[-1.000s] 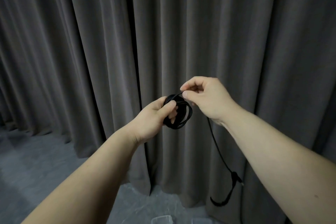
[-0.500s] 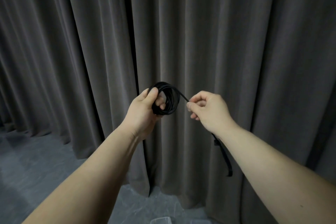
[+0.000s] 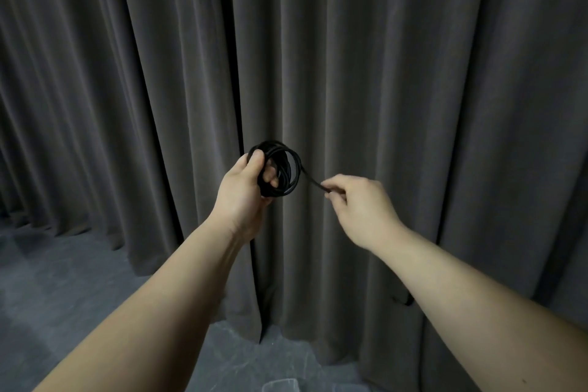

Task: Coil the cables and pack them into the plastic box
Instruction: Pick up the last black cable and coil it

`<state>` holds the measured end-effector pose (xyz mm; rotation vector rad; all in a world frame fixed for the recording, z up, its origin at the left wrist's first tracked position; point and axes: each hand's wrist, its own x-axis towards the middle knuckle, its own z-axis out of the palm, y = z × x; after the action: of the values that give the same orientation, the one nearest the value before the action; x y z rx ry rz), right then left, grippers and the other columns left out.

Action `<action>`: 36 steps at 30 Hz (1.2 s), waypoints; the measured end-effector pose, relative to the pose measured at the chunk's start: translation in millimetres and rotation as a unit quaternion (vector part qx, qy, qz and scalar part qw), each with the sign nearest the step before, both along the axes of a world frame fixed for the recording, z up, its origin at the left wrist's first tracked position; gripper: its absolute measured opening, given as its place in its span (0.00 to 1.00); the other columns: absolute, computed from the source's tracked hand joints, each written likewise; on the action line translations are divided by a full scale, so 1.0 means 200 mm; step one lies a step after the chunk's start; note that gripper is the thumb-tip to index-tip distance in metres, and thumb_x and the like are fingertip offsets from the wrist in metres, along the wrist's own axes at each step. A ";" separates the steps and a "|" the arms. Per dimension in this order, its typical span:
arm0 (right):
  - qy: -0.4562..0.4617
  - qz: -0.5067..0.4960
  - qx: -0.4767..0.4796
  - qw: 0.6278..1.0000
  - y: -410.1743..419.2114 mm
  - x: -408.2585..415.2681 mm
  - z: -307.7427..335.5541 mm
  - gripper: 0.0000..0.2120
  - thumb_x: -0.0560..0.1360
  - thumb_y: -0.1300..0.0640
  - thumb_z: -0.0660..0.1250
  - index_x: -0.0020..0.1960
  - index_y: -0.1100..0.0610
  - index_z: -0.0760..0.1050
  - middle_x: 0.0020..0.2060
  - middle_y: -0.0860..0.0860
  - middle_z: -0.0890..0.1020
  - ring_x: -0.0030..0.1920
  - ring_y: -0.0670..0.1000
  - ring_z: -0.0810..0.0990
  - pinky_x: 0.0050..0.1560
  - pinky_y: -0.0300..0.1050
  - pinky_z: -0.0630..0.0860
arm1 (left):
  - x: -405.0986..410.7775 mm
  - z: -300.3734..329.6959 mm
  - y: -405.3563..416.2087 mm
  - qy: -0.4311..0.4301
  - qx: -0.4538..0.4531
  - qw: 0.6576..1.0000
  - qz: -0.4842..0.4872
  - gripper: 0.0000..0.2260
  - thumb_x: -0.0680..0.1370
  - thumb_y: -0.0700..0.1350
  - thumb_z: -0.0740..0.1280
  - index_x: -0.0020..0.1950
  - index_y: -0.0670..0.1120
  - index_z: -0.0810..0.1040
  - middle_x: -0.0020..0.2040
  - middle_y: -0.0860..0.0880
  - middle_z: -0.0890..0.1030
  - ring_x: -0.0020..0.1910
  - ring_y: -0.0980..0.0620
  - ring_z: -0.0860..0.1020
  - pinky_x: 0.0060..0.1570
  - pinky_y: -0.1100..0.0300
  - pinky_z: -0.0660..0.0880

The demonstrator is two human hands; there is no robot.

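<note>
Dark grey pleated fabric curtain [image 3: 381,73] fills the whole background, hanging down to a grey stone-look floor [image 3: 47,296] that shows at lower left and along the bottom. Your two bare forearms reach in from the bottom corners, both raised in front of the curtain.

Your left hand [image 3: 245,197] is held up at centre, and its fingers [image 3: 270,177] are curled through the middle of the black round coiled cable [image 3: 283,169], thumb pressed on the coil's top left edge, so it grips the coil firmly. The coil has several loops stacked together, stands roughly upright, in the air in front of the curtain, well above the floor.

Your right hand [image 3: 359,204] is just right of the coil, apart from it, fingers curled in; thumb and forefinger pinch the free black strand [image 3: 310,180] that runs off the coil's right side down to the fingertips. The strand looks taut between coil and pinch.

Small dark bit of the cable's tail [image 3: 404,301] peeks out behind your right forearm; the rest of it is hidden by the arm.

Clear plastic box [image 3: 280,385]: only a corner of the rim shows at the bottom edge, on the floor, well below the coil. Can't tell what is inside.
</note>
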<state>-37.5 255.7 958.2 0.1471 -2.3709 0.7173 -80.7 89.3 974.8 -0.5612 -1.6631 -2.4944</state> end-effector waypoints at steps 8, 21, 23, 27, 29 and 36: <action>-0.171 0.081 0.166 0.968 -0.08 0.04 0.02 0.23 0.79 0.63 0.54 0.73 0.50 0.66 0.63 0.50 0.74 0.64 0.52 0.73 0.62 0.38 0.68 | -0.02 -0.03 0.02 0.041 -0.058 0.997 0.041 0.11 0.82 0.49 0.59 0.41 0.48 0.69 0.29 0.55 0.70 0.33 0.54 0.69 0.48 0.54 0.69; -0.260 0.129 0.171 0.942 -0.11 0.10 0.10 0.21 0.79 0.62 0.58 0.69 0.46 0.72 0.61 0.47 0.78 0.61 0.49 0.76 0.62 0.38 0.70 | -0.07 -0.07 0.00 0.076 -0.104 0.981 0.144 0.09 0.80 0.51 0.60 0.42 0.50 0.72 0.30 0.58 0.73 0.35 0.55 0.70 0.48 0.54 0.70; -0.229 0.154 0.154 0.949 -0.13 0.09 0.13 0.20 0.78 0.63 0.60 0.66 0.48 0.76 0.59 0.47 0.80 0.60 0.46 0.77 0.61 0.35 0.69 | -0.07 -0.09 0.01 0.073 -0.128 0.981 0.126 0.09 0.80 0.51 0.61 0.43 0.49 0.72 0.32 0.56 0.73 0.36 0.54 0.71 0.47 0.53 0.71; -0.086 0.173 -0.025 0.981 -0.14 0.07 0.19 0.14 0.74 0.66 0.65 0.44 0.47 0.82 0.38 0.42 0.83 0.42 0.40 0.81 0.47 0.30 0.73 | -0.05 -0.14 0.00 0.038 -0.160 0.986 0.025 0.13 0.76 0.56 0.63 0.49 0.49 0.79 0.43 0.49 0.84 0.48 0.47 0.81 0.58 0.46 0.76; -0.060 0.179 -0.079 0.979 -0.15 0.05 0.19 0.14 0.73 0.67 0.66 0.39 0.48 0.77 0.34 0.45 0.83 0.36 0.42 0.82 0.40 0.33 0.75 | -0.02 -0.14 0.02 0.037 -0.173 0.984 -0.012 0.14 0.81 0.54 0.60 0.48 0.46 0.79 0.37 0.51 0.81 0.40 0.52 0.79 0.51 0.52 0.75; 0.009 0.054 -0.136 0.989 -0.12 0.02 0.15 0.11 0.67 0.56 0.76 0.34 0.51 0.73 0.29 0.44 0.77 0.30 0.42 0.74 0.33 0.33 0.69 | 0.04 -0.13 0.02 0.052 -0.202 0.968 -0.143 0.16 0.79 0.56 0.61 0.41 0.44 0.72 0.32 0.50 0.71 0.33 0.54 0.69 0.38 0.60 0.66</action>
<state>-34.5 231.9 988.0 0.1653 -2.2358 1.0773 -73.4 93.8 949.7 -1.0199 -2.1984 -2.2466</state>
